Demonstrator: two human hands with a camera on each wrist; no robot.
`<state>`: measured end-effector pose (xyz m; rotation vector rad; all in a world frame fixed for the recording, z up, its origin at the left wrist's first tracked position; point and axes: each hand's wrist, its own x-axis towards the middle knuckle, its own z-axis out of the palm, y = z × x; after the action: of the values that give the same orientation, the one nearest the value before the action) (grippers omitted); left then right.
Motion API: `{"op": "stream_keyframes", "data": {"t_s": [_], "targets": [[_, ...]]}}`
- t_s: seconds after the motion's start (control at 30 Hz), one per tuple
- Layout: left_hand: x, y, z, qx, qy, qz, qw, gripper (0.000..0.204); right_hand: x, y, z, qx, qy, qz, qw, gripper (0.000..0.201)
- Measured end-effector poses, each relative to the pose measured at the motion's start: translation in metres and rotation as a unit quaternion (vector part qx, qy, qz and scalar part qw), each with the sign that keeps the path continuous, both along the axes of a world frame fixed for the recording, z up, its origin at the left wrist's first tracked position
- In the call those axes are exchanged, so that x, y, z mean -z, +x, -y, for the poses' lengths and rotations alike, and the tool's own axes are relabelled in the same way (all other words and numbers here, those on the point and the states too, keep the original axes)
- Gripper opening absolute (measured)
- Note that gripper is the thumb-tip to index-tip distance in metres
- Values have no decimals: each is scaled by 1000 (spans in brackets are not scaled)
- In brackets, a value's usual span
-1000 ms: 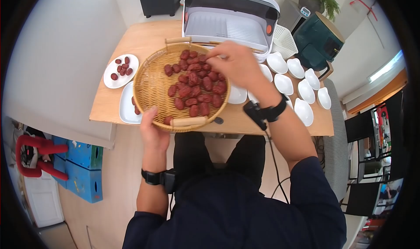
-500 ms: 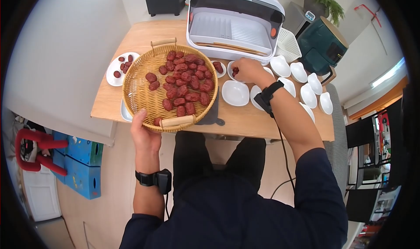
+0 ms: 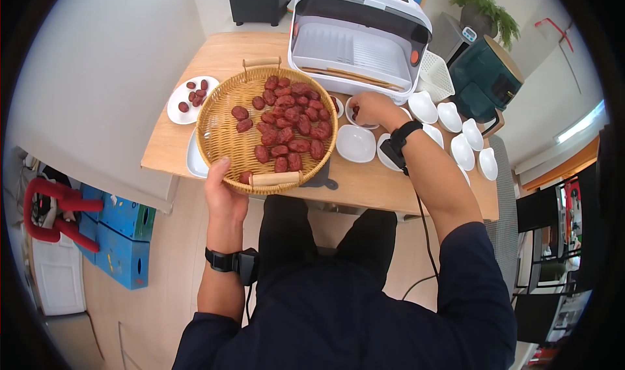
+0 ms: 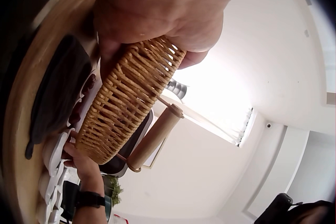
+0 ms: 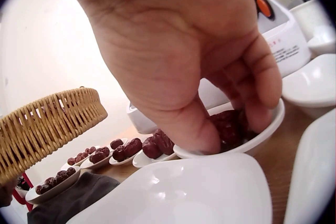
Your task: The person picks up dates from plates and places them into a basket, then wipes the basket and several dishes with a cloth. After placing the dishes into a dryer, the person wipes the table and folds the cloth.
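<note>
The left hand [image 3: 224, 193] grips the near rim of the wicker basket [image 3: 220, 119], the dates [image 3: 284, 135] lying ahead and rightward. Farther out, the right hand [image 3: 376, 111], basket to its left, pinches a date [image 5: 227, 128] inside the white bowl [image 5: 271, 129] below.

Raised wicker basket [image 3: 218, 130] — wrinkled red dates [image 3: 285, 136] inside — more in a white bowl [image 5: 270, 129].
</note>
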<state>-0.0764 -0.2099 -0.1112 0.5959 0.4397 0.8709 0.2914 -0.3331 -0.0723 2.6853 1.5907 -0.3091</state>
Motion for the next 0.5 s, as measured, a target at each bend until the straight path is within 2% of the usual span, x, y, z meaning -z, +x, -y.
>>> {"op": "stream_keyframes", "data": {"t_s": [0.23, 0.33, 0.4, 0.5], "targets": [[3, 0, 2, 19, 0, 20, 1000, 52, 1, 6, -2, -13, -24, 4, 1000, 41], [4, -1, 3, 32, 4, 20, 999, 56, -7, 1, -1, -10, -18, -36, 999, 44], [3, 0, 3, 31, 6, 24, 999, 56, -18, -4, 2, 53, -31, -122, 991, 46], [2, 2, 6, 33, 8, 28, 999, 56, -21, -3, 7, 73, -16, -155, 985, 44]]}}
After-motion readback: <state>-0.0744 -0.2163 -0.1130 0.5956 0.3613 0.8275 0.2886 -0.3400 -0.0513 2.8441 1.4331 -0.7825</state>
